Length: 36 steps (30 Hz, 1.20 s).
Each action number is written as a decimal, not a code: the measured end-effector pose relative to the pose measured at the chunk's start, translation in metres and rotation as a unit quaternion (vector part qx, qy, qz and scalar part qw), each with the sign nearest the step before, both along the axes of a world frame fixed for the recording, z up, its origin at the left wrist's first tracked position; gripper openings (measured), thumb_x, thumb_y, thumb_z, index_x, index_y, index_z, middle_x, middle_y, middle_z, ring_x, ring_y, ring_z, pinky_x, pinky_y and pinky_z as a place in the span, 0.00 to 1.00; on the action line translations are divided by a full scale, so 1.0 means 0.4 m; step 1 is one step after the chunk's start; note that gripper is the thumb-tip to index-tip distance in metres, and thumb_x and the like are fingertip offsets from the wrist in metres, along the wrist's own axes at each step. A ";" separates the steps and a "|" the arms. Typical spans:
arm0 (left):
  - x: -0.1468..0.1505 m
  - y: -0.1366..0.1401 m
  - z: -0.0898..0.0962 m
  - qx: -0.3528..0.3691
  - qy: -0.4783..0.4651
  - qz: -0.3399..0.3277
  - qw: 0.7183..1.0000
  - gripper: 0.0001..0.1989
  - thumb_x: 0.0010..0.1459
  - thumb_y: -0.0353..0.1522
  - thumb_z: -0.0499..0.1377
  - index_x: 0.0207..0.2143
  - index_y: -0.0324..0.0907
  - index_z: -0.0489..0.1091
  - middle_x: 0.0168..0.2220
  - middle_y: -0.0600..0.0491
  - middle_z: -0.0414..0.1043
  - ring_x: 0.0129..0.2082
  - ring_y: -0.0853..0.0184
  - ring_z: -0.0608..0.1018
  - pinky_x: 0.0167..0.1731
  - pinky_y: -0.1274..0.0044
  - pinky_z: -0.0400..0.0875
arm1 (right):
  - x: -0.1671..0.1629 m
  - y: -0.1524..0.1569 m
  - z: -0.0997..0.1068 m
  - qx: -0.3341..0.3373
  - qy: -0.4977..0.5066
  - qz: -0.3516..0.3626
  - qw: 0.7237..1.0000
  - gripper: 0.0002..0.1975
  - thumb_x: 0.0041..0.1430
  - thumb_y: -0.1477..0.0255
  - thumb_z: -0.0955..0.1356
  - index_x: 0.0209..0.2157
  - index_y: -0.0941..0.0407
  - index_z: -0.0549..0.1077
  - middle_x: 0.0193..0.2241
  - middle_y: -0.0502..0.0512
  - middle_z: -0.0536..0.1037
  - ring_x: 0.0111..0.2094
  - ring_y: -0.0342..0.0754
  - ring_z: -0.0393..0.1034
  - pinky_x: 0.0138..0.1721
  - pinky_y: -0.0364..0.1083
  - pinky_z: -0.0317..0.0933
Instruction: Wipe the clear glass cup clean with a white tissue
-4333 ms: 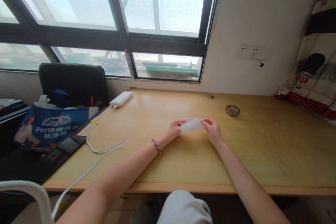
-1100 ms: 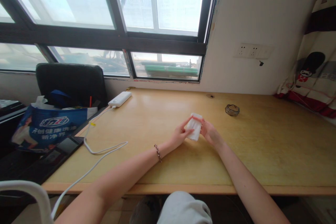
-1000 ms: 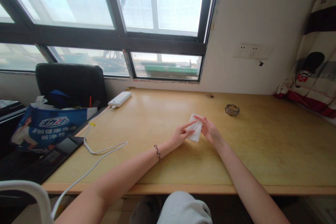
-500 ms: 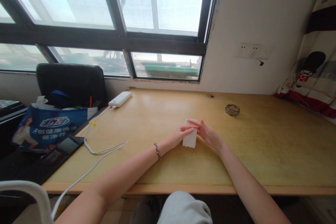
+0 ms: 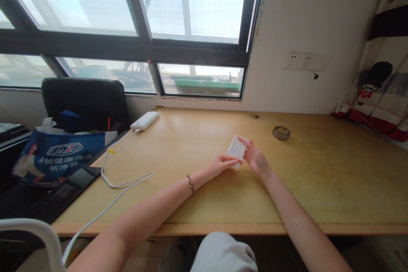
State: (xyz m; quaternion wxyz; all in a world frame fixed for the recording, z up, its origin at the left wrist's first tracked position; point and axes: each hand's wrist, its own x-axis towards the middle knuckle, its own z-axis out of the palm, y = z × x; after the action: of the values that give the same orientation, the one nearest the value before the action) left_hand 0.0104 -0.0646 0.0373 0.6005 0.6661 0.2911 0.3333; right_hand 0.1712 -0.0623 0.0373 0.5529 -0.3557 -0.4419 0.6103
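Observation:
A small white rectangular packet [image 5: 236, 148] is held between my two hands over the middle of the wooden table; its exact kind cannot be made out. My left hand [image 5: 223, 164], with a beaded bracelet [image 5: 191, 184] at the wrist, grips the near end, thumb on top. At the packet's right side is my right hand [image 5: 256, 158], its fingers closed on the far right edge and corner. The packet sits tilted, its far end leaning right. Parts of its near and right edges are hidden behind my fingers.
A dark woven ring-shaped object [image 5: 281, 133] lies to the right on the table [image 5: 318, 187]. At the left edge sits a white power bank [image 5: 145, 121] with a white cable [image 5: 123, 185]. Beyond that are a blue bag [image 5: 68, 153] and a black chair [image 5: 84, 100].
The packet has turned clockwise and shifted slightly away and to the right. My left hand has slid to its near end, while my right hand has moved from across its top to its right edge.

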 end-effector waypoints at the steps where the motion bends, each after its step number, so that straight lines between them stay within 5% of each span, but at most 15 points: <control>1: 0.001 0.000 0.001 0.008 0.000 0.002 1.000 0.18 0.47 0.42 0.57 0.33 0.36 0.74 0.34 0.49 0.73 0.37 0.64 0.72 0.40 0.77 0.61 | 0.002 0.003 -0.002 0.001 0.006 -0.009 1.000 0.27 0.51 0.52 0.58 0.47 0.54 0.66 0.46 0.56 0.68 0.43 0.50 0.65 0.42 0.49 0.60; 20: -0.012 0.053 -0.058 0.021 -0.068 0.195 0.978 0.19 0.48 0.42 0.56 0.32 0.34 0.72 0.33 0.46 0.73 0.32 0.64 0.74 0.38 0.73 0.67 | 0.022 0.031 -0.027 0.025 0.078 -0.114 0.990 0.17 0.48 0.64 0.67 0.40 0.56 0.71 0.44 0.55 0.71 0.45 0.48 0.65 0.48 0.48 0.58; 27: -0.021 0.056 -0.070 0.052 -0.037 0.209 0.976 0.18 0.50 0.42 0.53 0.27 0.35 0.72 0.29 0.48 0.73 0.32 0.65 0.74 0.36 0.75 0.68 | 0.058 0.062 -0.066 -0.008 0.058 -0.240 0.969 0.17 0.45 0.65 0.68 0.38 0.58 0.71 0.42 0.57 0.72 0.46 0.51 0.64 0.48 0.50 0.57; 30: -0.021 0.052 -0.067 0.053 -0.033 0.212 0.975 0.18 0.50 0.42 0.53 0.28 0.35 0.72 0.29 0.47 0.73 0.32 0.65 0.74 0.36 0.75 0.68 | 0.082 0.073 -0.087 -0.016 -0.044 -0.330 0.943 0.17 0.45 0.64 0.67 0.38 0.58 0.71 0.46 0.58 0.68 0.49 0.52 0.60 0.51 0.52 0.52; 33: -0.020 0.051 -0.066 0.066 -0.019 0.210 0.975 0.18 0.50 0.42 0.53 0.28 0.35 0.72 0.29 0.47 0.73 0.32 0.65 0.74 0.36 0.75 0.68 | 0.085 0.070 -0.093 0.062 -0.239 -0.396 0.884 0.17 0.48 0.63 0.65 0.38 0.58 0.71 0.50 0.58 0.64 0.52 0.52 0.55 0.54 0.53 0.46; 36: -0.020 0.053 -0.067 0.088 0.001 0.209 0.974 0.18 0.51 0.42 0.52 0.27 0.36 0.72 0.29 0.48 0.73 0.31 0.65 0.74 0.36 0.75 0.67 | 0.056 0.056 -0.093 0.183 -0.435 -0.347 0.811 0.18 0.54 0.64 0.60 0.41 0.60 0.70 0.49 0.61 0.64 0.52 0.52 0.53 0.54 0.53 0.44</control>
State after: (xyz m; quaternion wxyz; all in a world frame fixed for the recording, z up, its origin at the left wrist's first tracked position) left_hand 0.0025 -0.0435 0.0104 0.4557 0.6411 0.3940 0.4754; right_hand 0.1936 -0.0399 -0.0001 0.5329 -0.6059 -0.5868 0.0673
